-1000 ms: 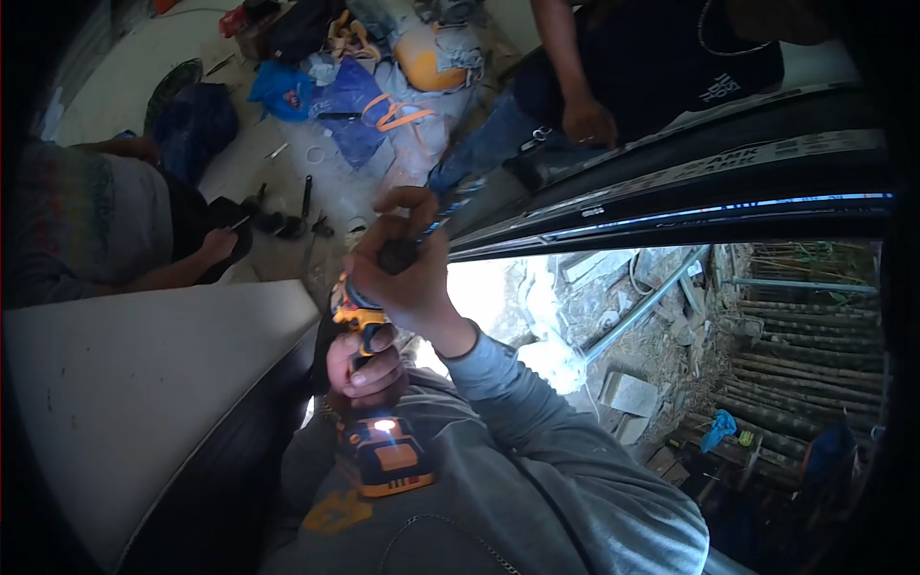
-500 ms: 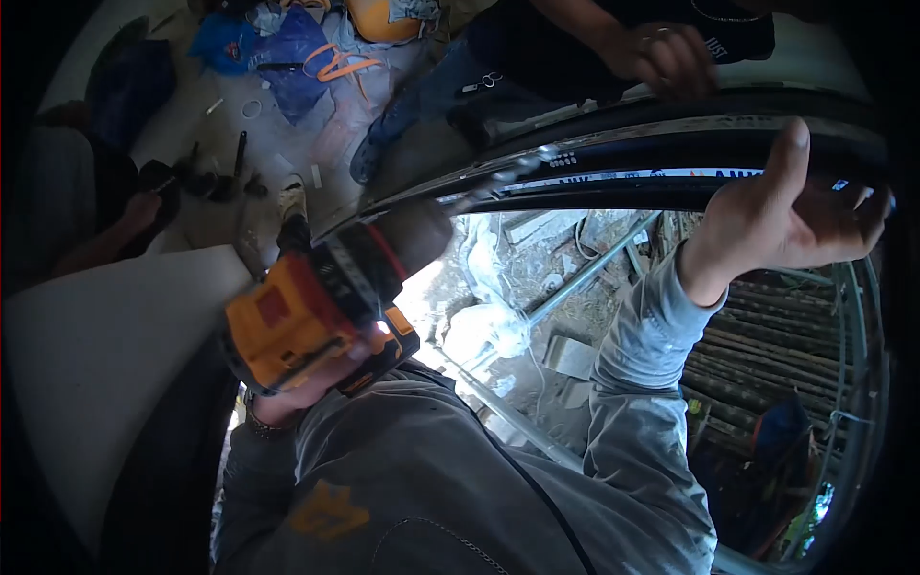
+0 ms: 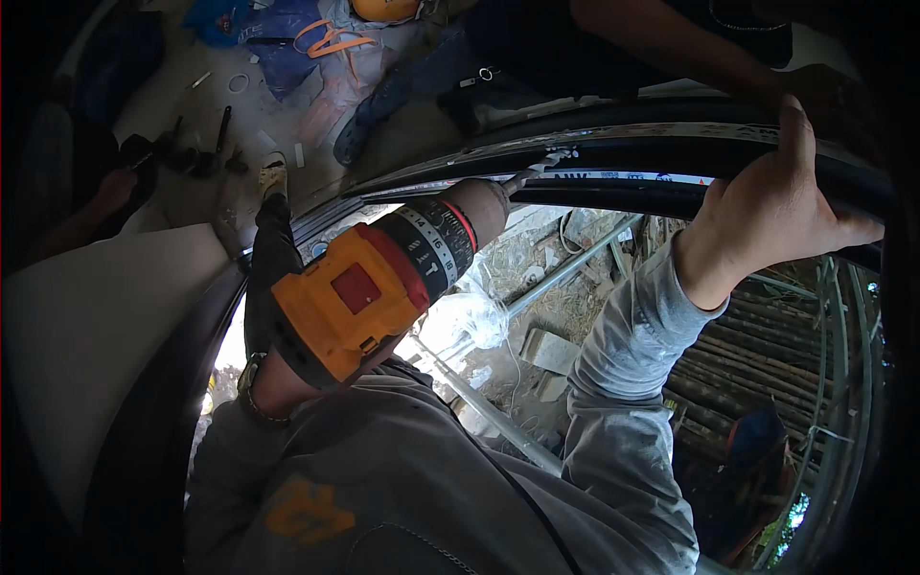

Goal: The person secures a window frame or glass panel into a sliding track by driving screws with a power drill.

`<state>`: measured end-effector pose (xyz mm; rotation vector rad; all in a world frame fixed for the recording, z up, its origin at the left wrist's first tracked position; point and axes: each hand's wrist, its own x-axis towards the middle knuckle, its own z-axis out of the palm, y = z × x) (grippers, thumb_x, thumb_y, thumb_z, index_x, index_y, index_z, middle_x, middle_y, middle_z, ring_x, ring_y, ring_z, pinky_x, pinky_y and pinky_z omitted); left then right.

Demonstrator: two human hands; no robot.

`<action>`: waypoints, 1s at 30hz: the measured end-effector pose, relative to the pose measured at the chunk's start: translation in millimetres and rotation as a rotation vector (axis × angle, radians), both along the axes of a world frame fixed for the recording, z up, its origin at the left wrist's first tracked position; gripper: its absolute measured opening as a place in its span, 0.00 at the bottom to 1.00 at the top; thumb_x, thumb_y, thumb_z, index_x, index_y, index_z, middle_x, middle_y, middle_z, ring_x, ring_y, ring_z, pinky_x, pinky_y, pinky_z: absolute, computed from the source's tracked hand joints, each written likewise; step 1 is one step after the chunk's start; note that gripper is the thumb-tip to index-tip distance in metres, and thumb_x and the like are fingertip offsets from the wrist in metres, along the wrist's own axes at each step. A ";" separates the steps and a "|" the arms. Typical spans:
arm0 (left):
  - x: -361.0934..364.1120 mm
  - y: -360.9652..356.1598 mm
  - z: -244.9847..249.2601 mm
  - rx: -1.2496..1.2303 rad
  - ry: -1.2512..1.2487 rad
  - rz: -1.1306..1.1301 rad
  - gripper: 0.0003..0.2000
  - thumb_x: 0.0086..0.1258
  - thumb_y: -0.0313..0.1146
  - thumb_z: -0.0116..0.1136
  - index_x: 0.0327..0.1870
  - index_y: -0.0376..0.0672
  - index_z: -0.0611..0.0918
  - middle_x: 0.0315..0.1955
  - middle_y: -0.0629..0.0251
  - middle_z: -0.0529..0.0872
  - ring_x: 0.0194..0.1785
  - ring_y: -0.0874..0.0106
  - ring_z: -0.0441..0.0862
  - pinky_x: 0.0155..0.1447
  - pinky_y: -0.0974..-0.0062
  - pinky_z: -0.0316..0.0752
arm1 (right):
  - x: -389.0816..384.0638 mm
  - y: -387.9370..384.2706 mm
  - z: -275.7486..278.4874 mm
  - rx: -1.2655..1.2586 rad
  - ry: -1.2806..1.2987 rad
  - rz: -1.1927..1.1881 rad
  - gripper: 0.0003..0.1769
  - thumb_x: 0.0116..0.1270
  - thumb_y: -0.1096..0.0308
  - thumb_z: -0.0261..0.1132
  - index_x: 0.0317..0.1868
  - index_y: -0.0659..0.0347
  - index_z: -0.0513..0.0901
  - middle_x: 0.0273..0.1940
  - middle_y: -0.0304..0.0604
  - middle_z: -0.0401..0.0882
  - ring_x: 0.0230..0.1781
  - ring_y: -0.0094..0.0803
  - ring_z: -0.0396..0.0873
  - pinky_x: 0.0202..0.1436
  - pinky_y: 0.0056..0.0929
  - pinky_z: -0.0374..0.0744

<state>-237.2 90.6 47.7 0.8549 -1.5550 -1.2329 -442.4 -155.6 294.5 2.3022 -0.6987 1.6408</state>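
Head view looks down past a grey sweatshirt at a dark frame (image 3: pixel 632 144) that curves across the upper half of the picture. The left hand (image 3: pixel 276 381) holds an orange and black drill (image 3: pixel 379 278) just below the frame. The hand is closed on the handle, though the drill's body hides the fingers and only the wrist side shows. The nose points up and to the right, and the bit (image 3: pixel 537 171) meets the frame's lower edge; whether it has bitten in I cannot tell. The right hand (image 3: pixel 767 216) is wrapped over the frame well along from the bit, with the thumb raised against the rail and the fingers curled out of sight behind it.

The drill looks stiff and fairly heavy for one hand (battery tools usually carry their weight low in the grip). The place to hold it is the handle, clear of the numbered collar (image 3: pixel 436 235) and the spinning nose. The bit is thin and would likely skate on the frame's smooth face or snap if leaned sideways. The frame looks rigid and slick, so a full wrap suits it better than a pinch.

Beyond the frame a co-worker's arm (image 3: pixel 661 38) shows, and hand tools (image 3: pixel 206 153) lie on the floor there. Through the frame, stacked poles (image 3: pixel 767 335) show below.
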 end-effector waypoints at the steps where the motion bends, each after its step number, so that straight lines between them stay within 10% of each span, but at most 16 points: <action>1: 2.6 -4.6 9.5 -0.059 -0.116 0.053 0.20 0.76 0.32 0.51 0.67 0.45 0.71 0.67 0.63 0.73 0.69 0.68 0.72 0.68 0.68 0.72 | 4.7 3.7 -2.1 -0.020 -0.004 -0.043 0.36 0.48 0.90 0.72 0.57 0.72 0.64 0.45 0.54 0.80 0.39 0.36 0.84 0.42 0.30 0.87; 12: 1.1 -8.2 42.5 -0.053 -0.372 0.231 0.17 0.63 0.31 0.67 0.54 0.46 0.82 0.53 0.65 0.85 0.55 0.65 0.83 0.57 0.67 0.77 | 5.3 -0.6 -5.9 -0.130 -0.044 0.031 0.43 0.48 0.92 0.68 0.65 0.69 0.62 0.49 0.48 0.78 0.39 0.31 0.80 0.47 0.30 0.83; 14: -8.0 -7.3 43.3 0.405 0.102 0.240 0.16 0.63 0.33 0.66 0.53 0.47 0.83 0.49 0.65 0.86 0.53 0.63 0.83 0.57 0.64 0.76 | 5.4 3.2 -8.4 -0.122 -0.087 0.009 0.46 0.48 0.93 0.67 0.69 0.68 0.59 0.51 0.47 0.77 0.40 0.31 0.80 0.48 0.31 0.83; 17: -3.8 -18.4 37.2 -0.331 -0.475 0.342 0.14 0.63 0.34 0.65 0.50 0.45 0.83 0.45 0.65 0.87 0.51 0.62 0.84 0.55 0.64 0.76 | 4.6 11.3 -7.9 -0.084 -0.014 -0.232 0.49 0.49 0.84 0.66 0.74 0.72 0.54 0.68 0.61 0.54 0.66 0.45 0.60 0.71 0.38 0.57; 18: -4.6 -21.6 55.2 -0.055 -0.224 0.318 0.13 0.62 0.34 0.65 0.48 0.44 0.83 0.42 0.64 0.87 0.49 0.62 0.84 0.54 0.65 0.75 | 5.8 13.3 -7.7 -0.067 0.014 -0.306 0.51 0.50 0.81 0.66 0.75 0.73 0.52 0.74 0.65 0.47 0.75 0.50 0.53 0.79 0.40 0.49; 22: -11.5 -18.4 60.2 0.247 0.041 0.290 0.14 0.60 0.34 0.66 0.47 0.44 0.83 0.42 0.63 0.86 0.48 0.60 0.83 0.54 0.64 0.74 | 16.6 13.1 -3.3 -0.008 -0.137 -0.051 0.56 0.50 0.81 0.65 0.78 0.71 0.44 0.74 0.64 0.48 0.73 0.46 0.57 0.78 0.40 0.54; 30: -21.4 -20.3 57.3 0.013 -0.005 0.387 0.14 0.60 0.32 0.64 0.48 0.43 0.83 0.42 0.62 0.85 0.46 0.59 0.82 0.53 0.62 0.74 | 19.8 14.9 -4.5 -0.049 -0.096 -0.107 0.57 0.51 0.85 0.67 0.76 0.75 0.40 0.69 0.59 0.59 0.64 0.39 0.68 0.72 0.35 0.67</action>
